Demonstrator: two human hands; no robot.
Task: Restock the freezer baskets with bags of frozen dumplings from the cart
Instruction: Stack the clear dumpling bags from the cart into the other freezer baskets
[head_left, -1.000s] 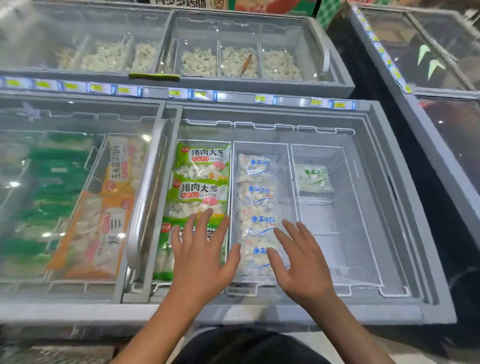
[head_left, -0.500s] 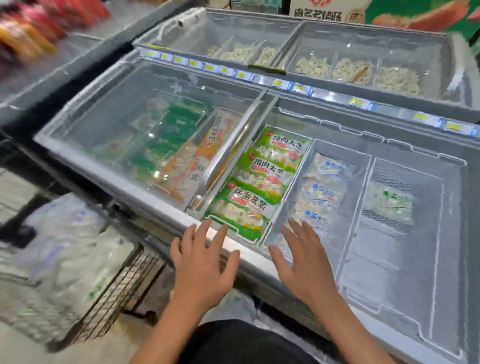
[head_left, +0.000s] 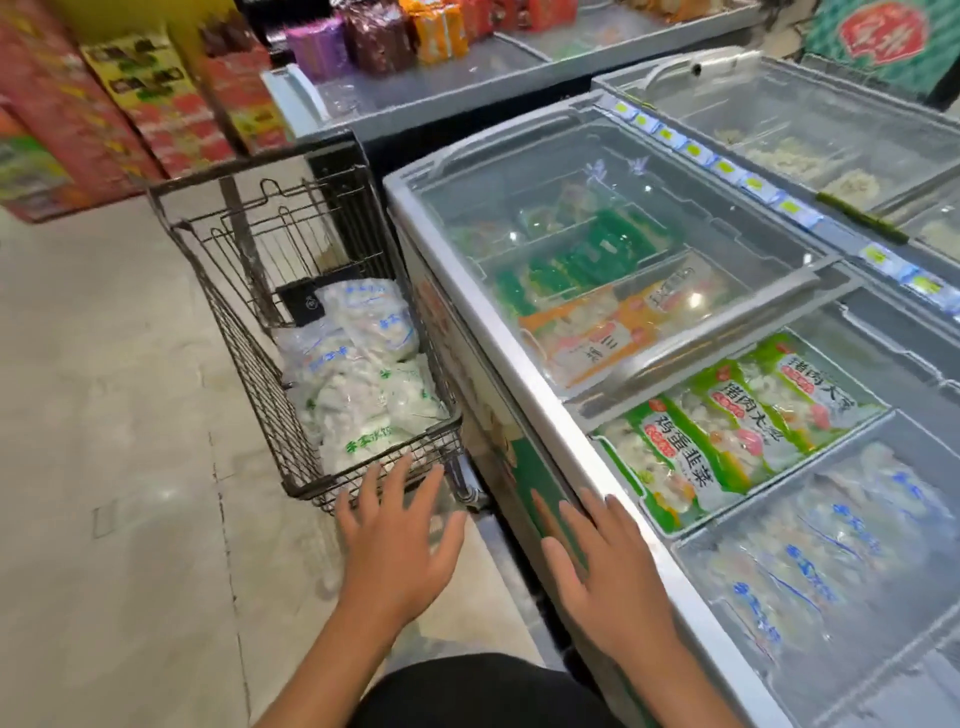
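left hand (head_left: 395, 540): showing bare, wearing no glove, ring or watch; five fingers in view.
right hand (head_left: 602, 561): showing bare likewise, wearing nothing on fingers or wrist.
forearms: showing bare along their whole visible length, with no sleeve reaching into view.
dark garment (head_left: 483, 691): showing black and plain, lying between the two forearms at the bottom edge, carrying no visible print or seam.

Nearest green-and-white dumpling bag (head_left: 670, 462): 鸡蛋韭菜
Next two green-and-white bags (head_left: 748, 410): 猪肉大葱
Orange bag under glass lid (head_left: 597, 343): 三鲜, partly blurred
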